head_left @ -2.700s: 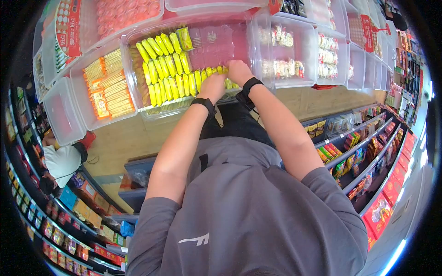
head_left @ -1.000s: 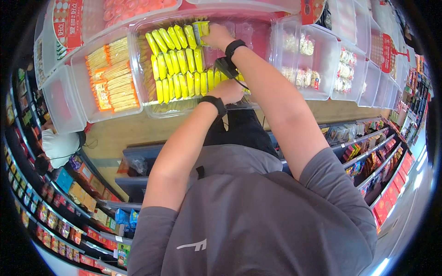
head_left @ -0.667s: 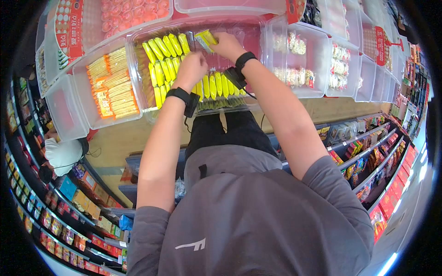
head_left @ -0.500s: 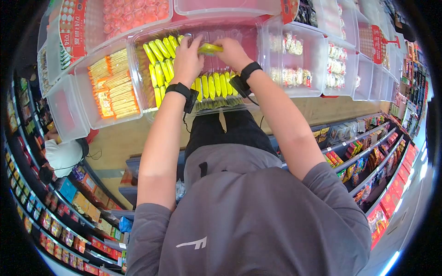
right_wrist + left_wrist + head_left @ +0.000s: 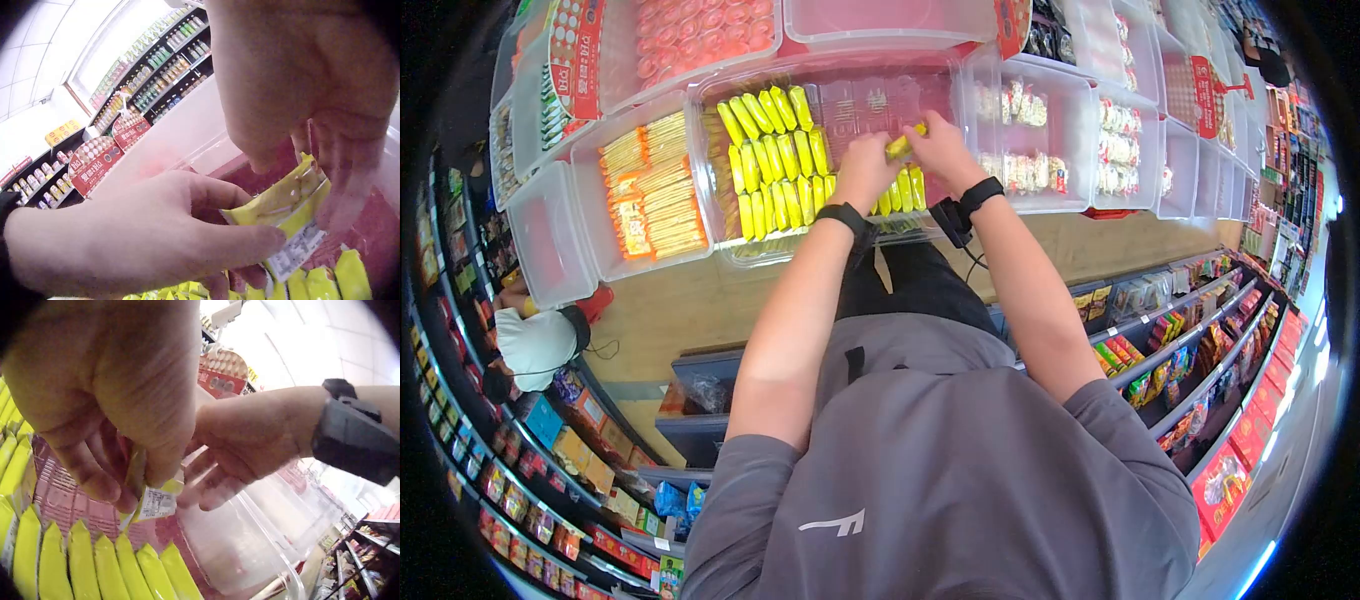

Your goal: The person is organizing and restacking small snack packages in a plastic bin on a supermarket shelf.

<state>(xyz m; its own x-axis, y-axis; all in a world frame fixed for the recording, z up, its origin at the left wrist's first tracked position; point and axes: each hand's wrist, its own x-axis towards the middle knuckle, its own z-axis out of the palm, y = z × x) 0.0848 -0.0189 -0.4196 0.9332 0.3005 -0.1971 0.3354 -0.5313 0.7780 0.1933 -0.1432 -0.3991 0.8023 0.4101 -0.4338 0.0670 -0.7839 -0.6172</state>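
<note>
A yellow snack packet (image 5: pixel 903 142) is held up between my two hands, over the front rows of the clear bin. My left hand (image 5: pixel 866 172) pinches one end between thumb and fingers; the right wrist view shows the packet (image 5: pixel 294 197) tilted, its printed white label facing that camera. At the other end, my right hand (image 5: pixel 943 155) has its fingers curled about the packet's edge. Below both hands, a row of upright yellow packets (image 5: pixel 81 562) runs along the bin's near side. Part of this row is hidden by my left hand in the head view.
The clear bin (image 5: pixel 960 100) has a bare reddish floor at its back right. Orange-wrapped sticks fill a bin (image 5: pixel 585 215) on the left, and white packets lie in a bin (image 5: pixel 1080 150) on the right. Another person (image 5: pixel 538 345) is at the left shelves.
My right hand has lifted the packet from the back row and brought it toward the front right. My left hand came up to it, and both hands now hold it near the front row.
</note>
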